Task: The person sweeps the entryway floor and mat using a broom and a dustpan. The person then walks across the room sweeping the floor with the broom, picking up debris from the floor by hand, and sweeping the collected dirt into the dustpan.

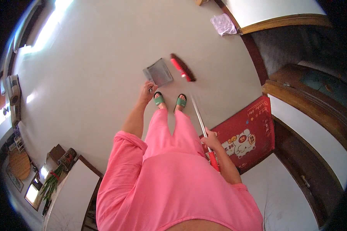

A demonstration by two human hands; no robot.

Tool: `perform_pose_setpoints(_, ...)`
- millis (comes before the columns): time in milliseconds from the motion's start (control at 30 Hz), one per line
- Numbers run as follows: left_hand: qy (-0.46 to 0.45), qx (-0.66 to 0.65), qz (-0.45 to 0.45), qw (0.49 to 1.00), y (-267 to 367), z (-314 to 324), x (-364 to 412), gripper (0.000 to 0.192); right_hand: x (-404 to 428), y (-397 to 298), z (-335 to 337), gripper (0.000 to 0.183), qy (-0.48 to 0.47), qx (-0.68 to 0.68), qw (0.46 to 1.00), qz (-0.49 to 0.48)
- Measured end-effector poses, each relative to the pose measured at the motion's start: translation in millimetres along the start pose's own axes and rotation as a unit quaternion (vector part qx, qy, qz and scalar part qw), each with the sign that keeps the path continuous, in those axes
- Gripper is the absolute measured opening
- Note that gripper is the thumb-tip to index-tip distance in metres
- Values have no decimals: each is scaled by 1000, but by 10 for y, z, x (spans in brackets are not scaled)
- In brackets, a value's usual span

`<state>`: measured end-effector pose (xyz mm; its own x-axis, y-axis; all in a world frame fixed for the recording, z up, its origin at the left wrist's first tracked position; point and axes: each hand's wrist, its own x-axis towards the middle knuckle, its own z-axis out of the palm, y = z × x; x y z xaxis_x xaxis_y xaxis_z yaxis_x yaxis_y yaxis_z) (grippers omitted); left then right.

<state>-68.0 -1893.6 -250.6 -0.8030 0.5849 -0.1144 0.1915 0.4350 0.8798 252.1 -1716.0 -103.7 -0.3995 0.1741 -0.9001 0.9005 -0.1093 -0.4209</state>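
Observation:
My left hand [149, 90] is closed around the upright handle of a grey dustpan [159, 72], which rests on the floor just beyond my feet. In my right hand [212, 140] is the metal pole of a broom [199, 113], gripped above its red lower grip. The red broom head with dark bristles [183, 68] lies to the right of the dustpan, apart from it, and looks blurred. Part of the broom between pole and head is too blurred to make out. No dirt can be made out in the dustpan.
My feet in green slide sandals [159, 100] stand on the pale floor. A red doormat [248, 135] lies to the right beside a wooden door frame. A pale purple cloth [224, 24] is at the upper right. Bundled green stalks [50, 183] sit on a white-sided cabinet [72, 193] at lower left.

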Motion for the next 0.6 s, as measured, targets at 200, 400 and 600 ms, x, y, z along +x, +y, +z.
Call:
perform_pose_setpoints(200, 41, -67, -48, 996, -151, -61, -158, 18, -684, -222, -385, 64, -69, 105, 992, 2)
perform_pose_setpoints(400, 98, -28, 57, 993, -160, -323, -360, 14, -759, -456, -346, 64, 53, 80, 995, 15)
perform_pose_setpoints(600, -32, -533, -362, 764, -425, -531, -439, 13, -562, -1033, 100, 50, 98, 129, 987, 5)
